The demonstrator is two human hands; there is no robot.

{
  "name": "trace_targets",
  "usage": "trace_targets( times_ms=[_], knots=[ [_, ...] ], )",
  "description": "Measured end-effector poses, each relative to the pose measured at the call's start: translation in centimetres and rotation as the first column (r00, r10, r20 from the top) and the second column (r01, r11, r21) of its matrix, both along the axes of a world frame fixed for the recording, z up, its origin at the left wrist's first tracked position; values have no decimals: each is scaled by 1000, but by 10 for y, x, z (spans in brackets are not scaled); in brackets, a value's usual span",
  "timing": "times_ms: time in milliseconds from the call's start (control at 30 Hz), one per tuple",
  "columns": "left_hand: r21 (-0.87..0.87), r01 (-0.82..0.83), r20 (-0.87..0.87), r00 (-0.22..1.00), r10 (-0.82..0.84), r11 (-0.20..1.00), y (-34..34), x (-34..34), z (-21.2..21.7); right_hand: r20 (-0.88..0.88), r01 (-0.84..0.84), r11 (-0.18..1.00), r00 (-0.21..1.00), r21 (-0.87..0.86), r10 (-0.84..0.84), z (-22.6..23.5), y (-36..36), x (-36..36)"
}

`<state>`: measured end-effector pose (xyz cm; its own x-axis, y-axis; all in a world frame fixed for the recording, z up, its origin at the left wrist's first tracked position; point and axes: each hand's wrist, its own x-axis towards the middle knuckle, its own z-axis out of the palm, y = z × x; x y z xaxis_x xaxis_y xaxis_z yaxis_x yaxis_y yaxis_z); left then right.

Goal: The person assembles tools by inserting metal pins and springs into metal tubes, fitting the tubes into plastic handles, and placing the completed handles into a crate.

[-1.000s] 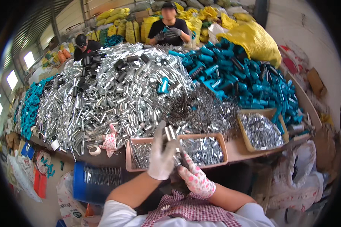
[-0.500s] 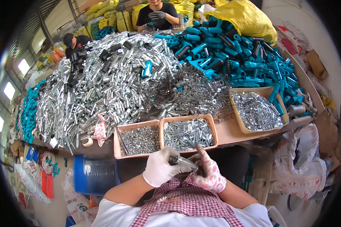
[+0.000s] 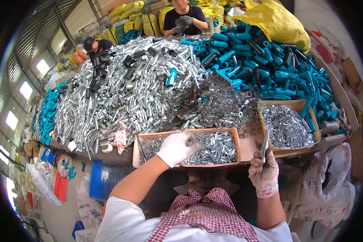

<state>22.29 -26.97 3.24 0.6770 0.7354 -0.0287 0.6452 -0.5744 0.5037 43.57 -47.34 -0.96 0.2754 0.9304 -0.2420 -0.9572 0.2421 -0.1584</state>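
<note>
My left hand, in a white glove, reaches over the middle bin of short shiny metal pins. Its fingertips are smeared, and I cannot see if they hold anything. My right hand, in a floral glove with dirty fingertips, is closed around a slim grey metal piece. The piece points up, just left of the right-hand bin, which holds small metal parts. Partly behind my left wrist is the left bin of small metal bits, with a thin rod leaning in it.
A large heap of silver metal tubes covers the table, beside dark springs and teal plastic handles. A yellow sack lies behind. Two people work across the table. A blue crate stands below at left, white sacks at right.
My hands were together in front of my apron around a metal tube. They have parted: the left moved up over the middle bin, the right went right with a metal piece. The view shifted.
</note>
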Motion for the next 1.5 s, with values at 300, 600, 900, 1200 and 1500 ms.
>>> trace_targets(
  times_ms=[300, 600, 900, 1200, 1500],
  knots=[
    [493, -27, -236, 958, 164, 870, 72, 65, -15, 787, -236, 930, 497, -283, 365, 30, -37, -19],
    [479, -3, -240, 961, 134, 878, 107, 34, -8, 811, -179, 924, 442, -339, 383, 26, -39, -14],
    [-37, -38, 463, 885, 51, 999, 49, -20, 11, 875, -18, 928, 329, -371, 356, 19, -14, -19],
    [-202, 507, 356, 835, -419, 838, -43, -42, -4, 736, -154, 977, -642, 150, -214, 21, 22, -37],
    [300, 400, 278, 832, -480, 866, -65, -86, -36, 793, -210, 974, -605, -83, -64, 12, 49, -103]
  ],
)
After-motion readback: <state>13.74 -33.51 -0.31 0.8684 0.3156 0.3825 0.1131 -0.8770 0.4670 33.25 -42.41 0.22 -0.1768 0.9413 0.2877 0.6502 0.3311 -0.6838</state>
